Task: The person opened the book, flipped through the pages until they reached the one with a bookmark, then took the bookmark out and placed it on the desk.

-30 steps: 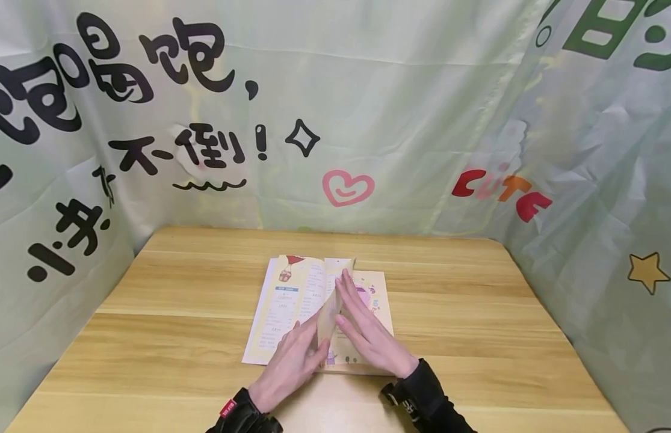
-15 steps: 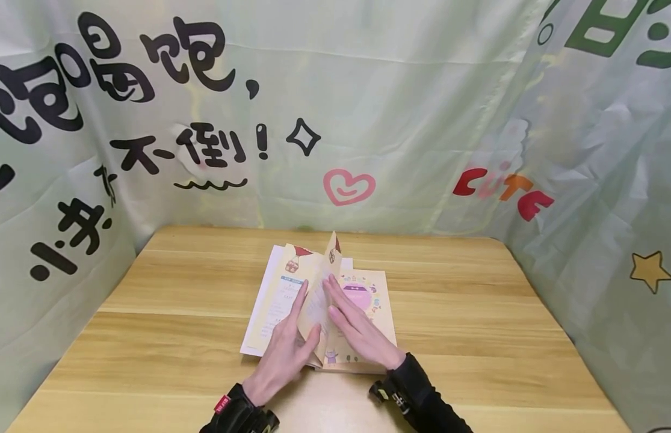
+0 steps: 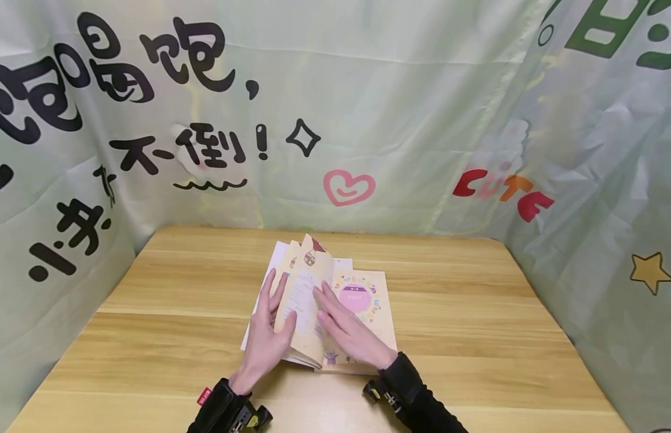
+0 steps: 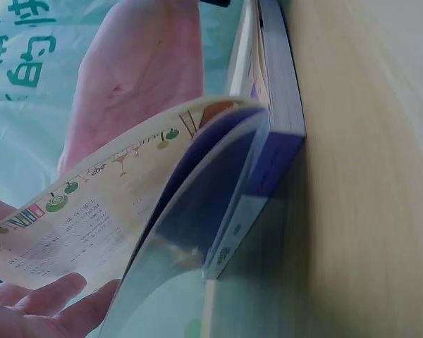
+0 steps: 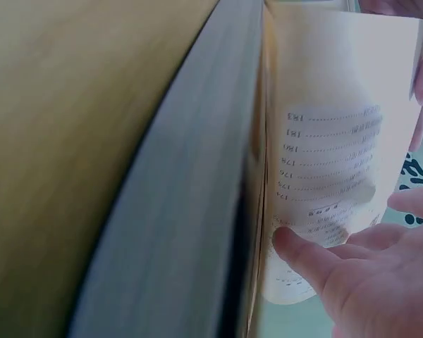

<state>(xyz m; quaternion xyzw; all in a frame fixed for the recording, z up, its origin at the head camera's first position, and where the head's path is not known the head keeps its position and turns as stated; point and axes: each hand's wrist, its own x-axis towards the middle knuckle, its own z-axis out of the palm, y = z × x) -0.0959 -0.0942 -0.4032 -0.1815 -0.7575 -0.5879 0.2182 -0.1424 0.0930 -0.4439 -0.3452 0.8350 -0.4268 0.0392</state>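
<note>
An open book (image 3: 367,300) lies on the table, its right page carrying a pink circle ringed by small drawings. Several pages (image 3: 303,300) stand raised and lean left, printed with text and a red balloon. My left hand (image 3: 266,346) is at the left of these pages, fingers spread on their far side and thumb over the near face. Straight fingers of my right hand (image 3: 354,337) touch the raised pages near the fold. In the right wrist view, the right hand's fingertip (image 5: 285,243) rests on a page (image 5: 331,77) of numbered lines. The purple cover (image 4: 275,162) shows in the left wrist view.
The wooden table (image 3: 476,313) extends around the book on all sides. A printed curtain (image 3: 411,120) hangs behind the table and along both sides. Black bands (image 3: 408,379) with small devices are on both wrists.
The raised pages have swung from upright over the fold towards the left. My left hand has moved left and spread wider; my right hand has followed the pages slightly left.
</note>
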